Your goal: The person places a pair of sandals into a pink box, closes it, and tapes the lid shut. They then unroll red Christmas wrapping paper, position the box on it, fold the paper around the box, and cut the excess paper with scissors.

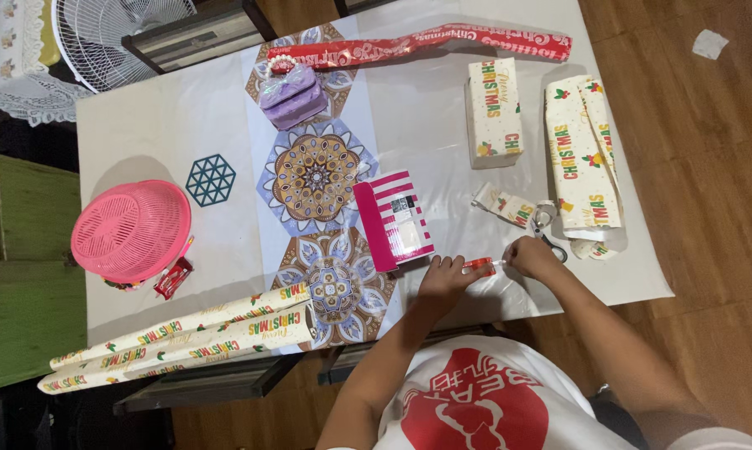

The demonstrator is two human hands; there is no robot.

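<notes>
Two hands were busy at the near edge of the table, seen from the head cam looking straight down. Left hand had its fingers curled around a small red tape dispenser, pressing it against the tabletop. Right hand sat just beside it, fingertips pinched on what looked like the clear tape end coming off the dispenser, though that bit was too small to be sure.

Scissors lay touching the right hand's far side, next to a small paper scrap. A pink striped box stood just beyond the left hand. Further back was a wrapped box, and right of it a loose folded sheet of the same cream wrapping paper. A red roll ran along the far edge.

Off to the left: a pink basket upside down, a blue trivet, a purple pouch, and two cream paper rolls near the front corner.
</notes>
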